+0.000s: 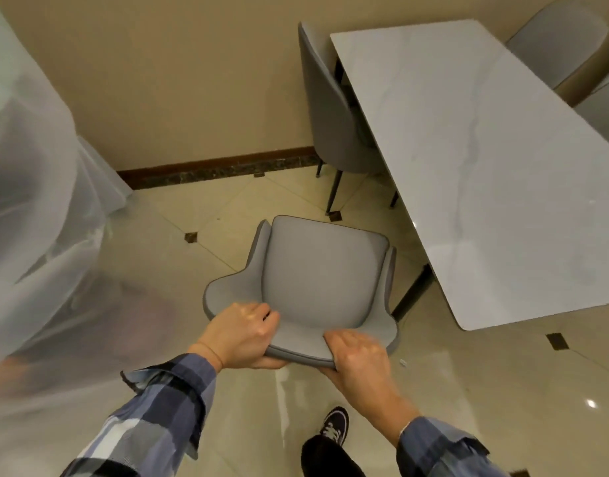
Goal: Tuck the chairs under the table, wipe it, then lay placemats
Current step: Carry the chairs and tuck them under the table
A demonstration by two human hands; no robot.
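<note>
Hands first, in the single head view: the left hand [243, 333] and the right hand [356, 356] both grip the curved top edge of the backrest of a grey upholstered chair [322, 284], fingers curled over the inner face and thumbs under the outer rim, low in the middle of the frame. That chair stands on the tiled floor [200, 208] just left of the near end of the table [468, 160], well clear of it and not yet tucked; its seat faces up and away from the camera. The table, a pale marble-look slab on dark legs, runs from the top centre down to the lower right. A second grey chair [330, 108] sits pushed against the table's left long side near the top, and two more backrests [558, 39] show beyond the far edge at upper right. Judging by the padded shell on thin dark metal legs, the chair should be fairly light and rigid, with a smooth, leather-like cover that could slip under loose fingers; the stiff piped rim of the backrest, where the hands are, looks the soundest place to hold and steer it. On glossy tile the legs ought to slide easily. A translucent plastic sheet [38, 201] drapes something along the left side. No brands, labels or readable writing appear anywhere. No cloth or placemats are in sight.
</note>
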